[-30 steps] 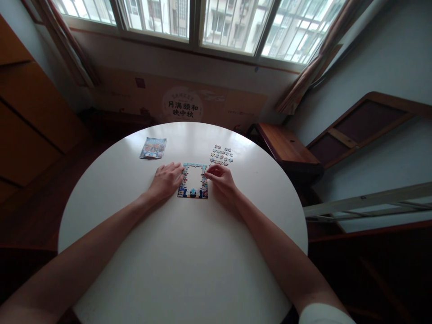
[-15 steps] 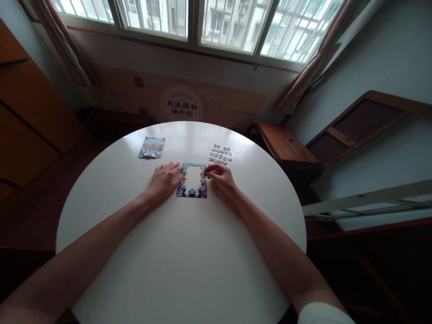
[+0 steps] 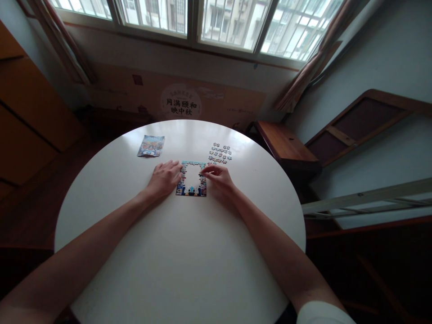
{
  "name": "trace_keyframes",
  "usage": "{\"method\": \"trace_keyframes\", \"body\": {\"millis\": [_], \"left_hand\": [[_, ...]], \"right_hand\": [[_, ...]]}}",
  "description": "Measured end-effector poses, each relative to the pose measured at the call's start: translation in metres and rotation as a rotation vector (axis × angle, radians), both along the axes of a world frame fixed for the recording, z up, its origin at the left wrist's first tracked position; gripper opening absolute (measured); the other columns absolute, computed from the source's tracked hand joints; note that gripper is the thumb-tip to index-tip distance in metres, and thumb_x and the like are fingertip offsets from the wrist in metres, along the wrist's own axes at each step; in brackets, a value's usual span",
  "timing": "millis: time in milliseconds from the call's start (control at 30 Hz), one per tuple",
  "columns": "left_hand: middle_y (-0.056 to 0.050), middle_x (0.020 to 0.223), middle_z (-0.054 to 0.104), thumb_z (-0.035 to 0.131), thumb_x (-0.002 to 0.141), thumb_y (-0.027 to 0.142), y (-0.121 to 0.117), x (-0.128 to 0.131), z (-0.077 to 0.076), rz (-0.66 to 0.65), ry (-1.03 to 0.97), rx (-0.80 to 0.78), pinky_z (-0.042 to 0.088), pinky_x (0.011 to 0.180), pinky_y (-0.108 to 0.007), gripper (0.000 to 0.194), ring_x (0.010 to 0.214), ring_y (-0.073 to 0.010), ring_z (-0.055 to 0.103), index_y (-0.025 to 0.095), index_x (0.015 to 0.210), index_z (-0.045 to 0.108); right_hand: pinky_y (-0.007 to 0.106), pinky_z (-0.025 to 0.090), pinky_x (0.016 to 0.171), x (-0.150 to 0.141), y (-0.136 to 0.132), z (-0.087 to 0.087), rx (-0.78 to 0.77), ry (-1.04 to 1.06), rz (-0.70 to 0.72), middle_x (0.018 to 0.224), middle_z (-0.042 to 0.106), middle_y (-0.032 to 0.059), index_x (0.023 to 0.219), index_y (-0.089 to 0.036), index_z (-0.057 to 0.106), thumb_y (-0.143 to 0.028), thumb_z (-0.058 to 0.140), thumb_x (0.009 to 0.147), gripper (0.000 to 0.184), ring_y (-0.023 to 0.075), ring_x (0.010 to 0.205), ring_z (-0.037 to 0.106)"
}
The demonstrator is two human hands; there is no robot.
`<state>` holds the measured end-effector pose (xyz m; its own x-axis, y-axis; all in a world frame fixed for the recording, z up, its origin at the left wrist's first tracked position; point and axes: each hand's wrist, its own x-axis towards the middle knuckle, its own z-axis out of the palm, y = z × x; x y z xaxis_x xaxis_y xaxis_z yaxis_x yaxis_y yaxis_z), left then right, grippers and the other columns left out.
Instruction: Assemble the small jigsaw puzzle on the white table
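Note:
A partly assembled jigsaw puzzle (image 3: 191, 192) lies flat on the white table, its border joined around a bare middle. Resting at its left side is my left hand (image 3: 164, 175), fingers stretched out and lying flat, the tips touching the edge. My right hand (image 3: 218, 175) is over the right border, thumb and forefinger pinched on a small dark puzzle piece (image 3: 201, 174) at the inner edge. Just beyond that hand, several loose puzzle pieces (image 3: 220, 152) are spread in rough rows, the nearest partly hidden by the fingers.
A colourful printed sheet or packet (image 3: 151, 146) lies at the back left of the round table (image 3: 182, 252). Behind the table's right side stands a wooden bench or low table (image 3: 286, 141). Windows (image 3: 229, 22) span the far wall.
My right hand has shifted slightly left, bringing its fingertips to the inner edge of the puzzle's right border. My left hand stays in place.

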<state>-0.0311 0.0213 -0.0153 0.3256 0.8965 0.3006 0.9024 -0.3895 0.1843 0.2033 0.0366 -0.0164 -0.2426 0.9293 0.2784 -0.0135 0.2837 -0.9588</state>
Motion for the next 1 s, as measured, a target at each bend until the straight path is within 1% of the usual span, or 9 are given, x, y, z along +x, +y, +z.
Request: {"method": "trace_keyframes", "body": {"millis": [100,167,300,467,600,800,1000], "left_hand": [[-0.006,0.141,0.053,0.041,0.094,0.036,0.0,0.0,0.001,0.002,-0.004,-0.007,0.031,0.109,-0.043,0.04,0.133,-0.0245,0.044,0.024,0.129,0.058],[-0.006,0.141,0.053,0.042,0.094,0.036,-0.001,0.0,0.001,0.005,-0.01,-0.011,0.031,0.11,-0.043,0.04,0.133,-0.0245,0.044,0.025,0.129,0.058],[-0.005,0.142,0.053,0.042,0.094,0.035,0.0,0.0,0.001,0.006,-0.014,-0.009,0.031,0.11,-0.043,0.039,0.133,-0.0241,0.045,0.026,0.128,0.058],[-0.006,0.141,0.053,0.041,0.094,0.036,0.0,0.0,0.001,0.008,0.001,-0.004,0.031,0.109,-0.043,0.039,0.132,-0.0243,0.045,0.026,0.127,0.059],[-0.005,0.142,0.053,0.041,0.094,0.036,0.0,0.001,0.002,0.006,0.017,-0.009,0.032,0.109,-0.043,0.039,0.132,-0.0238,0.045,0.025,0.128,0.058],[-0.005,0.142,0.052,0.042,0.094,0.035,-0.002,0.002,0.005,0.014,0.02,-0.021,0.032,0.109,-0.043,0.039,0.133,-0.0238,0.045,0.025,0.128,0.058],[-0.006,0.141,0.054,0.041,0.094,0.035,-0.002,0.002,0.005,0.01,0.013,-0.01,0.032,0.109,-0.043,0.04,0.132,-0.0245,0.045,0.023,0.128,0.058]], "right_hand": [[0.025,0.043,0.056,0.0,0.0,-0.002,0.051,-0.077,0.015,0.075,0.068,0.0037,0.075,-0.019,0.073,-0.043,0.076,0.069,0.025,0.0123,0.065,0.058],[0.025,0.042,0.056,-0.001,-0.001,-0.003,0.087,-0.139,0.029,0.074,0.069,0.004,0.076,-0.018,0.073,-0.042,0.074,0.072,0.023,0.0119,0.063,0.057],[0.024,0.041,0.058,-0.002,-0.005,0.0,0.136,-0.281,0.102,0.077,0.071,0.0045,0.078,-0.018,0.074,-0.036,0.07,0.075,0.019,0.013,0.067,0.059],[0.024,0.042,0.06,-0.002,-0.009,0.005,0.184,-0.352,0.177,0.075,0.071,0.0041,0.079,-0.018,0.075,-0.03,0.068,0.077,0.015,0.0131,0.068,0.058],[0.024,0.041,0.059,-0.002,-0.01,0.007,0.178,-0.381,0.174,0.07,0.069,0.003,0.078,-0.017,0.075,-0.028,0.067,0.077,0.013,0.0122,0.064,0.054],[0.025,0.041,0.062,-0.001,-0.011,0.009,0.208,-0.442,0.174,0.066,0.065,0.0013,0.077,-0.017,0.075,-0.023,0.067,0.077,0.01,0.0122,0.065,0.051],[0.026,0.042,0.068,-0.001,-0.01,0.008,0.267,-0.485,0.151,0.069,0.061,0.0014,0.077,-0.017,0.075,-0.019,0.068,0.078,0.007,0.0121,0.069,0.051]]}}
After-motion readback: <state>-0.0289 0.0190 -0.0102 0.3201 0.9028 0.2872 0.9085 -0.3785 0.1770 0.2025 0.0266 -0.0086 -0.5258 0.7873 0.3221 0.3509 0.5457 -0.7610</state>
